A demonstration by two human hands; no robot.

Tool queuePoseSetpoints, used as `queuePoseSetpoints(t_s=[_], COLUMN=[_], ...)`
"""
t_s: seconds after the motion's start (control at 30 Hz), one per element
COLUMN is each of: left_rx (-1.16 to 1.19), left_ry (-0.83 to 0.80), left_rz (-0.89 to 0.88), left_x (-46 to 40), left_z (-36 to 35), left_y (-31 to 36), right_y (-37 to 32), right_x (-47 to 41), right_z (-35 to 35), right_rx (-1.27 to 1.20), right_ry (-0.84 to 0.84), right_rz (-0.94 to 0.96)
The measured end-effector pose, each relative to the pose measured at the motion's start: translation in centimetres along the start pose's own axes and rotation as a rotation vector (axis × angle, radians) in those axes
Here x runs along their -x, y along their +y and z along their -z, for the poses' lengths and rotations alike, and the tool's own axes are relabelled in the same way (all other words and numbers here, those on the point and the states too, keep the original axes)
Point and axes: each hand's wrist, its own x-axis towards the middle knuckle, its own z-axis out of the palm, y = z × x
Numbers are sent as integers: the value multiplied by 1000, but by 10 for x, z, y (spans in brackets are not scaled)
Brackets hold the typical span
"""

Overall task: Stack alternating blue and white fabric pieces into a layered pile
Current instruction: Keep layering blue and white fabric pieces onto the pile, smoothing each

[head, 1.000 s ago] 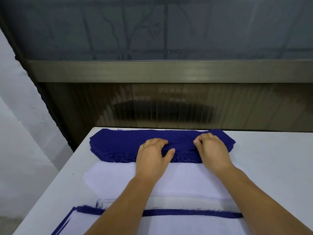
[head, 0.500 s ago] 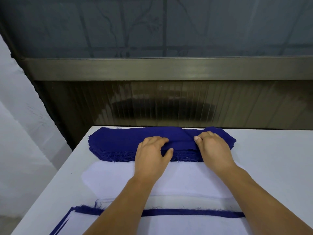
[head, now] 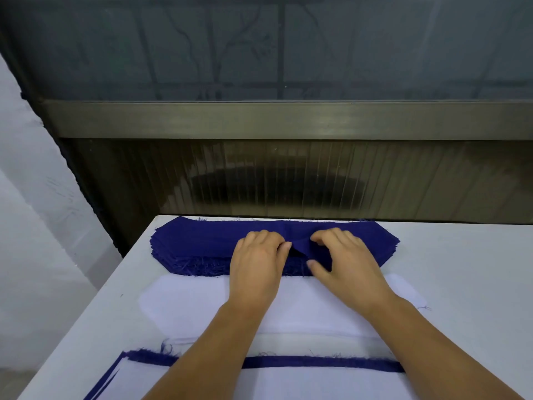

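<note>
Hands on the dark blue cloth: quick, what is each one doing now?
Left hand: fingers curled, pinching the top layer of the dark blue fabric stack.
Right hand: pinching up the same layer.

On the white worktop (head: pixel 461 269) a stack of blue fabric pieces (head: pixel 196 243) lies at the far edge, a stack of white pieces (head: pixel 184 304) just nearer. Both hands sit on the blue stack: the left hand (head: pixel 258 264) with curled fingers, the right hand (head: pixel 343 261) pinching a raised fold of the top blue piece (head: pixel 302 243). Nearest, a layered pile (head: pixel 288 379) shows white over a blue edge.
</note>
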Motion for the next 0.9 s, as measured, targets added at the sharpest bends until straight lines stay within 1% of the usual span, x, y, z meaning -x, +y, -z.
queuePoseSetpoints(t_s=[0.07,0.17,0.23,0.33,0.4,0.47,0.5,0.53,0.6,0.67,0.7,0.8,0.87,0.9], left_rx=[23,47,57,71,51,10,-21,-49,-81,-133,-172,-256,-310,-323], left_ry=[-13,-55,-62,-30,-4,4,-1,-4,-8,-44,-85,-156,-166,-165], left_rz=[5,15,-2,-12,-3,-15,-25,-40,-90,-144,-155,-123,-106,-104], left_x=[2,5,6,7,7,7,8,10,14,18,21,27,29,31], left_z=[1,0,0,3,7,10,13,17,24,32,36,45,55,61], left_y=[1,-3,-5,-4,1,7,10,12,11,6,2,-20,-32,-37], right_y=[2,8,7,2,-6,-10,-11,-11,-12,-14,-16,-20,-26,-25], right_x=[1,3,4,4,4,4,5,5,6,12,17,40,60,71], right_z=[2,3,4,2,2,1,1,3,12,28,36,58,74,79], right_rx=[-32,-29,-42,-54,-85,-109,-80,-21,108,129,118,120,207,236], right_ry=[84,125,121,104,87,38,0,-32,-19,8,-11,-70,-102,-77], right_rz=[-30,-101,-112,-45,-53,-59,-51,-30,48,65,64,121,184,236])
